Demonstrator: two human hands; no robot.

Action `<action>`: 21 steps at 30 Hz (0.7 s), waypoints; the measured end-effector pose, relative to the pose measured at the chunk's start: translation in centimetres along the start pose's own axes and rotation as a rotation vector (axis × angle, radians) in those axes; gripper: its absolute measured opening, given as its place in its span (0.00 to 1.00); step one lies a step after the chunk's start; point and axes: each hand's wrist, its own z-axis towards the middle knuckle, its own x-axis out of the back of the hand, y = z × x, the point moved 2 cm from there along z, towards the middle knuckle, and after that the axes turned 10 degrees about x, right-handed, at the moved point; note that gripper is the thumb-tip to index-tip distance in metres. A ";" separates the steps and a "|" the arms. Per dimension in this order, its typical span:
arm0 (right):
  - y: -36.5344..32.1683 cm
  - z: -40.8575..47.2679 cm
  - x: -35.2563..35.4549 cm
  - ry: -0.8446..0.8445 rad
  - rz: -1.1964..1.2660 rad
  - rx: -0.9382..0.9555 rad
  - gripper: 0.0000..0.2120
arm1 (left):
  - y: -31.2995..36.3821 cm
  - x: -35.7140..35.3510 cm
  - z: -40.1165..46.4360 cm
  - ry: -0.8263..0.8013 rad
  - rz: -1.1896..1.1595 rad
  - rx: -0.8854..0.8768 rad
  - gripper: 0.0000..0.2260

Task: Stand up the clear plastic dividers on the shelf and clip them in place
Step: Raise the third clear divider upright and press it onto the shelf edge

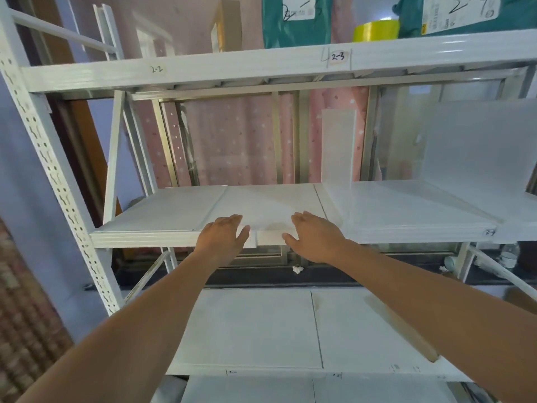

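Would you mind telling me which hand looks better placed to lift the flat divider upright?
Probably the left hand: its fingers lie on the flat divider and its thumb hooks the front edge. The right hand also rests there, nearer the upright divider, and can steady it.

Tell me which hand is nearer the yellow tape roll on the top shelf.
Right. The right hand sits at the middle shelf's front edge, below and slightly left of the yellow tape roll; the left hand is farther left.

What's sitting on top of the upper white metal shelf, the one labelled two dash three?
On the upper white metal shelf stand two teal parcel bags with white labels and a yellow tape roll between them. The shelf's front beam hides their bases and anything farther back.
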 end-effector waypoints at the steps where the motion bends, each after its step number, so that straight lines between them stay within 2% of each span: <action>1: -0.8 0.8 -0.2 -0.011 -0.006 -0.001 0.28 | -1.3 0.2 0.3 -0.002 0.002 0.006 0.26; 11: -8.8 8.8 -2.2 -0.055 -0.002 -0.042 0.34 | -14.1 0.9 4.7 -0.013 0.044 0.033 0.26; 21: -11.5 13.4 -3.2 -0.137 -0.026 -0.043 0.37 | -19.4 0.9 5.9 0.035 0.019 0.054 0.27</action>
